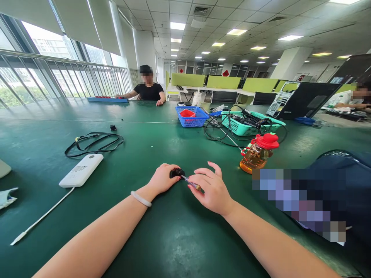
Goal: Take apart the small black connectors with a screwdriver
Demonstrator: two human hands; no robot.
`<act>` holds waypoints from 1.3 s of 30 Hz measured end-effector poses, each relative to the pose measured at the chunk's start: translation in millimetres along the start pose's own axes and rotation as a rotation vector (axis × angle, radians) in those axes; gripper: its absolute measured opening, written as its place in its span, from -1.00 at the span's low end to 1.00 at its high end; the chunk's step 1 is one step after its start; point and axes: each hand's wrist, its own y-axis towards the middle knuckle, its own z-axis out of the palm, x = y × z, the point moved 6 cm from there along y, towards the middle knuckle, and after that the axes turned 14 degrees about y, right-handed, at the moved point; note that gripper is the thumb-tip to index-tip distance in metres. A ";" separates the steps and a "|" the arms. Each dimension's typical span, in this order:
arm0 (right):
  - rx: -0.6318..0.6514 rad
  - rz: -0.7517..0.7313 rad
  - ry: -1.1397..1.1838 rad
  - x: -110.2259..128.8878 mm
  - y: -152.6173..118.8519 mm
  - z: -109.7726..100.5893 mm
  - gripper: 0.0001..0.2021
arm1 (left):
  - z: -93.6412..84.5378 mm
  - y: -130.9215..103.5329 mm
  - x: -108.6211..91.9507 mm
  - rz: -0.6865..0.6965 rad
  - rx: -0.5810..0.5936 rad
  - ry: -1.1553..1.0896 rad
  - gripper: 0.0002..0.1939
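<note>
- At the left of the table [179, 243], a white power bank [81, 170] lies flat below a looped black cord [95, 146].
- The left grip [164, 178] is nearly closed, thumb and fingers pinching a small black part [175, 173] from its left side, just above the table.
- That part sits between the two hands; it looks light and stiff, perhaps smooth enough to slip or twist, so a hold on its outer edges, clear of the tool's tip, seems best. Its details are too small to tell.
- A slim tool [191, 184], like a small screwdriver, slants down toward the part, tip at or against it; contact is unclear. It looks light and rigid, best held along the handle.
- The right grip [213, 191] pinches this handle between thumb and index finger, the other fingers loosely spread.
- Further right stands a red-lidded bottle [255, 156] of amber liquid, well apart from both hands.
</note>
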 end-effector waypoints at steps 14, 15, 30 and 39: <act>-0.078 -0.102 -0.004 6.9 -0.5 -1.5 -0.93 | 0.2 -1.7 -0.6 -0.014 0.030 0.028 -0.62; -0.088 -0.113 -0.003 7.3 -0.8 -1.4 -0.93 | -0.1 -1.7 -1.0 -0.016 0.032 0.027 -0.62; -0.110 -0.144 -0.013 10.4 -0.3 -2.8 -0.92 | 1.7 -0.8 0.3 -0.023 0.036 0.047 -0.59; -0.104 -0.147 -0.018 10.8 0.5 -2.7 -0.93 | 0.9 -0.9 -1.1 -0.008 0.033 0.055 -0.63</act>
